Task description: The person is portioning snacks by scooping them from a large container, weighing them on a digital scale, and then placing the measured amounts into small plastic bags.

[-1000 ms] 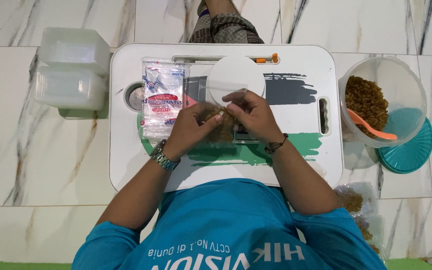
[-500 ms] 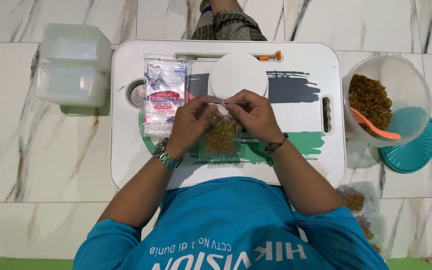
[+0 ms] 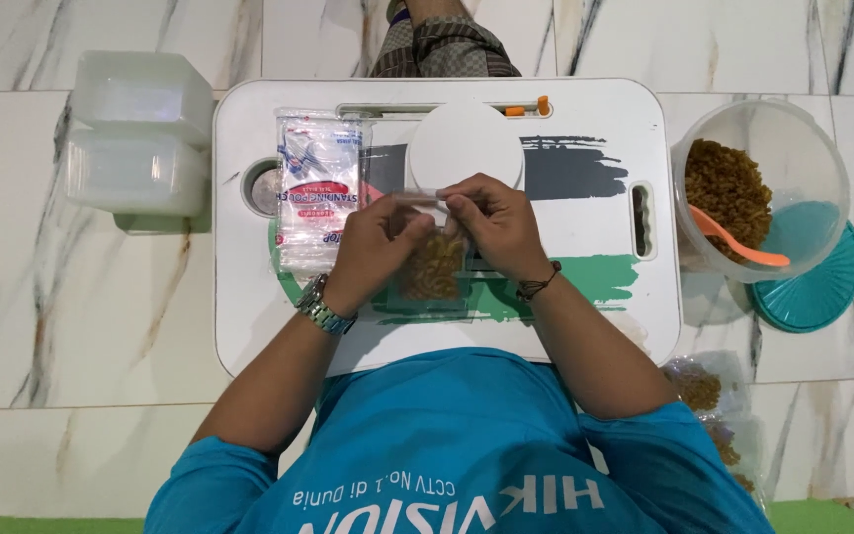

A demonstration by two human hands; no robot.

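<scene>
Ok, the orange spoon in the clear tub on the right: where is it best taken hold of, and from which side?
Grip the orange spoon by its handle end, which points out toward the tub's right wall and lies clear of the snack pile. Come from above, on the right: the bowl end looks tucked under the pile, and the tub is open on top. Both hands are busy at the small pouch.

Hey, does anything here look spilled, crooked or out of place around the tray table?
Nothing stands out. Both hands, left hand and right hand, pinch the top of a small clear pouch of brown snack over the white tray table. The snack tub sits upright on the floor, with no visible spill.
</scene>
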